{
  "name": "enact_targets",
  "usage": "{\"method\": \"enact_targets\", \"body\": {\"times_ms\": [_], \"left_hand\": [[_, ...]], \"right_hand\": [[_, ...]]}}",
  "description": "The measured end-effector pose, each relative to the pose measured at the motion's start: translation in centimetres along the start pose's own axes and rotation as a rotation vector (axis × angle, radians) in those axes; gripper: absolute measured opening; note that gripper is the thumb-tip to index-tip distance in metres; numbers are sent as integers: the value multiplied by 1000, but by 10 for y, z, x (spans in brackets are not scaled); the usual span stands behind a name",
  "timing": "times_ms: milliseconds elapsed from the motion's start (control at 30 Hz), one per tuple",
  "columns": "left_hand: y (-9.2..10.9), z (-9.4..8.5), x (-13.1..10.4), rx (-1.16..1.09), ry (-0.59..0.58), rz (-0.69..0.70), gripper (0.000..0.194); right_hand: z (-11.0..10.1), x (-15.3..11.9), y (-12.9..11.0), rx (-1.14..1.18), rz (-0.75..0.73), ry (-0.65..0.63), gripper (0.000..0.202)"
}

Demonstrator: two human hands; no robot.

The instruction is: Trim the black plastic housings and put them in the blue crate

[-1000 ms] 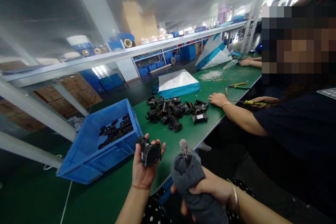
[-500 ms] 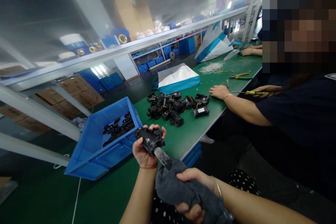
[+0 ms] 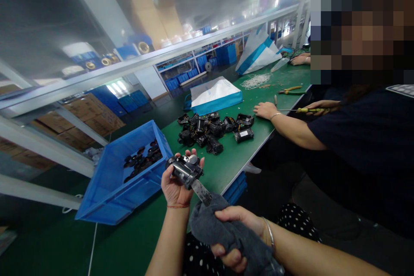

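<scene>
My left hand [image 3: 176, 187] is closed round a black cylindrical plastic part [image 3: 185, 171] with a round knob on its side. In my right hand [image 3: 234, 233] is a flat metal blade [image 3: 202, 192], its handle hidden in a dark grey cloth [image 3: 210, 222] that my fingers wrap. The blade's tip meets the lower end of the black part; whether it goes inside I cannot tell. Beyond my left hand lies a pile of similar black parts [image 3: 207, 129], some with yellow wires, on the green table [image 3: 215, 170].
To the left stands a blue bin [image 3: 123, 198] holding small black round pieces [image 3: 144, 159]. A white-and-blue bag [image 3: 215, 95], white strings [image 3: 257, 81] and pliers [image 3: 291, 90] lie farther back. At right, a co-worker's hand [image 3: 265, 111] rests by the table edge, near a yellow-handled screwdriver [image 3: 312, 110].
The black part has turned slightly in my left hand, and its side now shines. The blade stays against its end. The whole view has shifted a little.
</scene>
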State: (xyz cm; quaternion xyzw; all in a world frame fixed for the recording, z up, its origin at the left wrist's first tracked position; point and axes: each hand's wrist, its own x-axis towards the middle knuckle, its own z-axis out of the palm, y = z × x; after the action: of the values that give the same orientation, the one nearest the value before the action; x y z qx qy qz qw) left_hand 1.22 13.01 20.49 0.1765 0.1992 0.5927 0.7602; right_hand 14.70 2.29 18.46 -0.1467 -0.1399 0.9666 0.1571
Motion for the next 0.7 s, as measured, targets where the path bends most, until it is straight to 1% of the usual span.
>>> {"method": "enact_targets", "body": {"times_ms": [67,167,267,333,500,633,700], "left_hand": [[1,0,0,24,30,-7,24],[3,2,1,71,21,5,26],[5,7,0,118,-1,55,25],[6,11,-1,133,1,69,27],[3,15,0,143,63,73,30],[1,11,4,159,121,78,28],[1,8,7,188,125,80,26]], "right_hand": [[-6,3,0,-37,6,-19,50],[-9,6,-1,-53,31,-41,41],[-8,5,-3,-77,108,-105,41],[-7,4,-5,-105,147,-117,40],[-3,-3,-15,-103,169,13,29],[-1,-6,-25,-155,193,108,24],[-1,-5,-28,-212,162,185,20]]}}
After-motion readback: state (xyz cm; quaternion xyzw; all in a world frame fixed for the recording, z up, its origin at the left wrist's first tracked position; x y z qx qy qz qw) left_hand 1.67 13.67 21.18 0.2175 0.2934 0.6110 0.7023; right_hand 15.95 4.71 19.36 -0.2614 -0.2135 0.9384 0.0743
